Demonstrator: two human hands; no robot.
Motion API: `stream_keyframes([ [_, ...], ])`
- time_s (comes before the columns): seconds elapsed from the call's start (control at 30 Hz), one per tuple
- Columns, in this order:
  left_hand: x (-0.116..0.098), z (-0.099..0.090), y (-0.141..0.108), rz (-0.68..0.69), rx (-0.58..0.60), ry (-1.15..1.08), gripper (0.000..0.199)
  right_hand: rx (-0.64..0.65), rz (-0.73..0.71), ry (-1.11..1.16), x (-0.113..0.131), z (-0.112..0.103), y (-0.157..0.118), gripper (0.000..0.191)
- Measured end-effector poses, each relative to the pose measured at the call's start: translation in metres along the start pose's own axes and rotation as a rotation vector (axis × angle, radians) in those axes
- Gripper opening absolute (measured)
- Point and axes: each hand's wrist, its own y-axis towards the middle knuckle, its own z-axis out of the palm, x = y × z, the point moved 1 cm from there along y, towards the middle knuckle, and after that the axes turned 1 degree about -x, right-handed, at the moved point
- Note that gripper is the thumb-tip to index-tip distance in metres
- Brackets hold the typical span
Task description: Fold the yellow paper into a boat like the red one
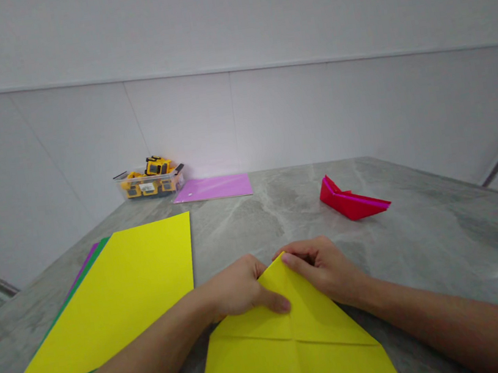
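Head view, hands gripping folded yellow paper

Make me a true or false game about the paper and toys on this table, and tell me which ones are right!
1. The left hand and right hand both touch the folded yellow paper. True.
2. The red boat is inside the clear box. False: the red boat sits on the table.
3. Yellow toy vehicles are in the clear box. True.
4. The top sheet of the stack is blue. False: the top sheet is yellow.
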Motion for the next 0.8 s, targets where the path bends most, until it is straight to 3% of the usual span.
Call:
stream_keyframes([
  [0.17,-0.0012,-0.0006,-0.0014,-0.012,-0.007,-0.021,0.021,0.046,0.041,0.070,-0.0014,0.0022,-0.0019,0.023],
  [0.33,-0.0008,0.0002,-0.0015,-0.036,-0.021,-0.052,0.019,-0.011,0.015,-0.118,0.0060,-0.0004,-0.0025,0.019],
  [0.53,0.0009,0.0017,0.0001,-0.034,-0.022,-0.084,0.018,0.164,0.222,0.323,-0.0028,0.0051,-0.0004,0.015],
  [0.7,0.0017,0.0005,0.0009,-0.035,-0.072,-0.019,0.020,0.052,0.213,0.092,0.0041,0.0030,-0.0016,0.021],
  [0.8,0.0008,0.0008,0.0009,-0.029,-0.070,-0.020,0.020,0.080,0.255,0.157,0.0048,0.0030,-0.0032,0.020],
])
